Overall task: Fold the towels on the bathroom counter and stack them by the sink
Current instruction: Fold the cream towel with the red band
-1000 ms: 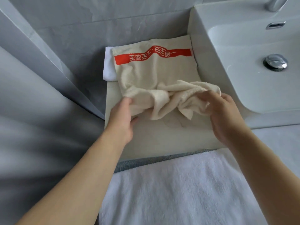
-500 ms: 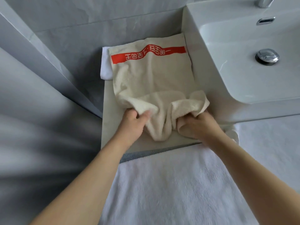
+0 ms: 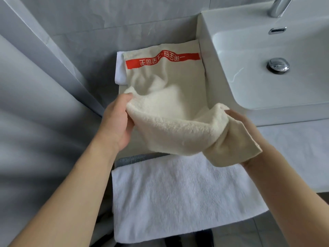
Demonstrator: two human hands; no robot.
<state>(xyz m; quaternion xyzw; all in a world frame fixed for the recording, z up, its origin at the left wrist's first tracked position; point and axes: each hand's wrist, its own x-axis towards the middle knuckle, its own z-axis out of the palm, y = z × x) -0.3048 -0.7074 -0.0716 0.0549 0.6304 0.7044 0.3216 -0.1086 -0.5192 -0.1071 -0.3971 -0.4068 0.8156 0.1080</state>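
Cream towel with red printed band spread on the pale bench just left of the white sink, far edge against the grey tiled wall, near half lifted off the surface and sagging between two grips. Left hand at the near-left corner, thumb over the top edge and fingers beneath, pinching the cloth. Right hand at the near-right corner, mostly wrapped in bunched fabric; fingers hidden, yet corner gathered and held in the fist. Beneath the far-left corner of the cream towel, a small white towel showing at its left side. At the near bench edge, a large white towel laid flat and overhanging the front, with a strip of grey towel showing at its far-left edge. Chrome drain plug and tap base visible at the sink
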